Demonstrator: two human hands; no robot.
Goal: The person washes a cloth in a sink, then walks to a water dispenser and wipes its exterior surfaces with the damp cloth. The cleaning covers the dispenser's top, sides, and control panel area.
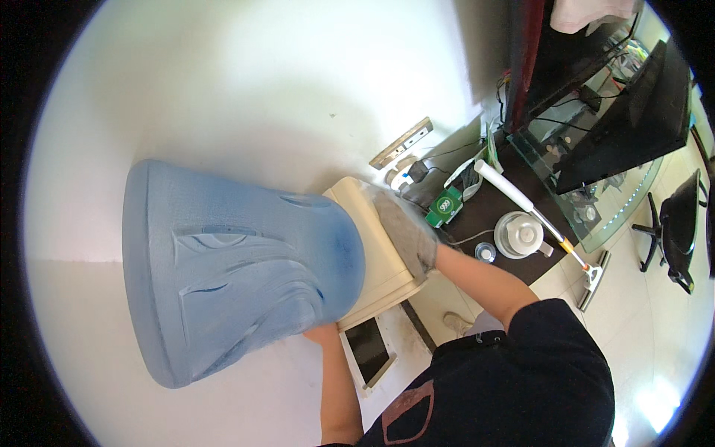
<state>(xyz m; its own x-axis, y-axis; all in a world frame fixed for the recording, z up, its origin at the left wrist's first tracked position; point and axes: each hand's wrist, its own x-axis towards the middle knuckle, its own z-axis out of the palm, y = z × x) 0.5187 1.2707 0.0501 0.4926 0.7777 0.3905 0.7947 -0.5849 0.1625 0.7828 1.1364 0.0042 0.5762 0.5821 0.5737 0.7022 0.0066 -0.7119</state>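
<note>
A large blue plastic water bottle sits upside down on a cream water dispenser against a white wall. My left hand is at the bottle's lower shoulder, close to the dispenser's top edge; its fingers are hidden behind the bottle. Over my right hand lies a grey cloth or mitt, pressed along the opposite side of the dispenser top. The cloth hides those fingers and looks blurred. Below the top, the dispenser's white front shows a dark recess.
A dark low cabinet beside the dispenser bears an electric kettle, a small clear bottle and a green box. A white-handled squeegee leans there. Beyond are a power strip, glass desk, monitor and black chair.
</note>
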